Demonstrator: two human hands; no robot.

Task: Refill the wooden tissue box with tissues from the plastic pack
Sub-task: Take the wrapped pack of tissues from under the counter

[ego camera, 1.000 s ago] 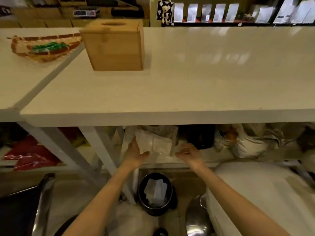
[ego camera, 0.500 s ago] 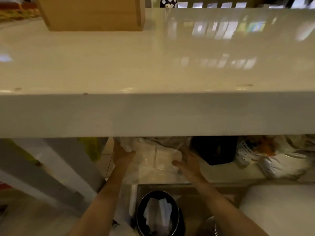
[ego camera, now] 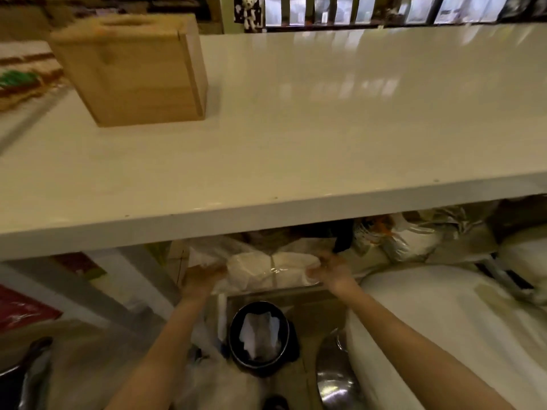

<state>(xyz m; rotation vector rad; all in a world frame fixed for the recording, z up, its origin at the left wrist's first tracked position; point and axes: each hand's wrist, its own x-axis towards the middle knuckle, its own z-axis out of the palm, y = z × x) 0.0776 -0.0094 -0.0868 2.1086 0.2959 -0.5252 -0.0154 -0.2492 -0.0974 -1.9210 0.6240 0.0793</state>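
Two hands, left hand [ego camera: 204, 275] and right hand [ego camera: 331, 270], clamped on one plastic pack [ego camera: 266, 272]; one wooden tissue box [ego camera: 133, 69] above.

A single head-worn wide-angle camera looks forward and steeply down from just above the near edge of the white surface [ego camera: 325, 128], which fills the upper half of the view. Below that edge it sees into the space underneath, close to both forearms. Straight lines bow toward the borders, and the picture is slightly blurred.
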